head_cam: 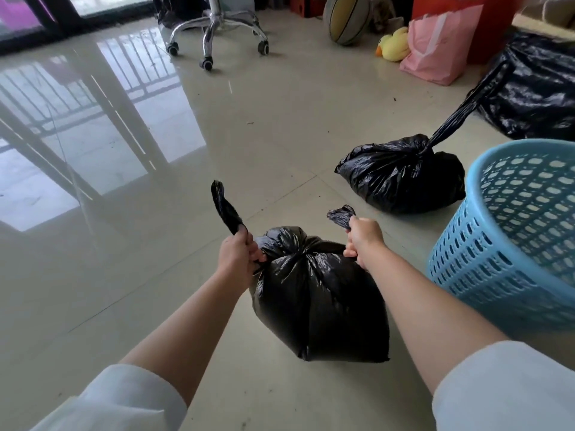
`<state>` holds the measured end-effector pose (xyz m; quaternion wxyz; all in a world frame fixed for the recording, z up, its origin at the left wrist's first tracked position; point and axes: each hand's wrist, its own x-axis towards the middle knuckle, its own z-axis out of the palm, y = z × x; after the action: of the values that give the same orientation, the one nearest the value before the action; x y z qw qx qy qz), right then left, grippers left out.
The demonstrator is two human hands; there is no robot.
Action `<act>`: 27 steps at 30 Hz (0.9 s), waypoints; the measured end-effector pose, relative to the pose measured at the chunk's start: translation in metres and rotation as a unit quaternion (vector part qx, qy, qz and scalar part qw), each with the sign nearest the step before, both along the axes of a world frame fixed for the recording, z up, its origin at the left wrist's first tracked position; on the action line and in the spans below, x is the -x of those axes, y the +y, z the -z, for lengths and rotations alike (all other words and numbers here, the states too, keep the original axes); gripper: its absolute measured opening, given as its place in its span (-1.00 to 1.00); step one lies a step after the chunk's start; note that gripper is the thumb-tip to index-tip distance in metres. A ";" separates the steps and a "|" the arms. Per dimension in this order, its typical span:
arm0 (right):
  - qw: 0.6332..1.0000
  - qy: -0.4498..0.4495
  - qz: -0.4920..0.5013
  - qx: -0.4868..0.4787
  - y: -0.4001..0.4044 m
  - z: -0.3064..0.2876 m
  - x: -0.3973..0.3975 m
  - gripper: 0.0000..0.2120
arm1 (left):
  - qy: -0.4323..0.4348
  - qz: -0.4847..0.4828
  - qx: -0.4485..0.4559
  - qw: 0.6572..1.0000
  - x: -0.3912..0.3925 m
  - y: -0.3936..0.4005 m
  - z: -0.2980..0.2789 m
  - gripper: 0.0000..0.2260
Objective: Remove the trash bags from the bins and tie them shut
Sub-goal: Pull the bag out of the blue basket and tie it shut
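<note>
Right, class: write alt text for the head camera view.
Two bare hands, left hand and right hand, pull the twisted ends of a black plastic trash bag apart. A tied black bag and blue lattice plastic bin stand beyond.

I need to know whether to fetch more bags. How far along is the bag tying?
Done: one black bag lies tied on the floor beyond the blue basket, which looks emptied. In hand: the left hand and right hand pull the two ends of the near bag, closing its knot. Left: a larger black bag at far right; whether it is tied cannot be told.
</note>
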<state>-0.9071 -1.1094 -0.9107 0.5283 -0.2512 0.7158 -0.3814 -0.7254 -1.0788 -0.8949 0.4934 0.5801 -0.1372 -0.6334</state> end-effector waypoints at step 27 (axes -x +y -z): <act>0.985 -0.150 -0.030 0.081 0.015 -0.007 0.016 -0.76 | -0.299 0.289 0.027 0.909 0.053 0.009 0.006 -0.76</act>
<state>-0.9227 -1.0947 -0.9032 0.6190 -0.2546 0.5870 -0.4554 -0.7785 -1.0701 -0.9011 0.2397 0.6636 -0.4569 -0.5417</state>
